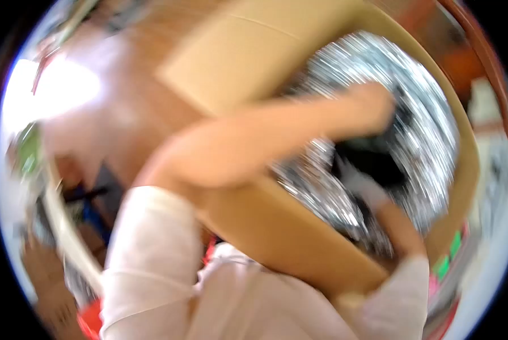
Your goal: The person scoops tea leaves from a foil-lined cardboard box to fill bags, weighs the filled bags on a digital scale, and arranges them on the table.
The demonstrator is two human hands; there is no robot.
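A shiny silver foil liner (430, 141) lies crumpled inside a brown cardboard box (299, 232), with a dark opening (373, 161) at its middle. My left hand (373, 107) reaches across the box and is closed at the upper edge of that opening, apparently gripping the foil; blur softens its outline. Lower down, my right hand (364, 184) is at the near side of the opening. Something pale grey, perhaps a glove or plastic, covers it, and its fingers are smeared by motion. What lies inside the dark opening is not visible.
One box flap (231, 56) folds outward at the upper left over a brownish floor (118, 107). A red object (90, 318) is at the lower left. Green and pink items (444, 263) sit right of the box. Bright light glares at the far left.
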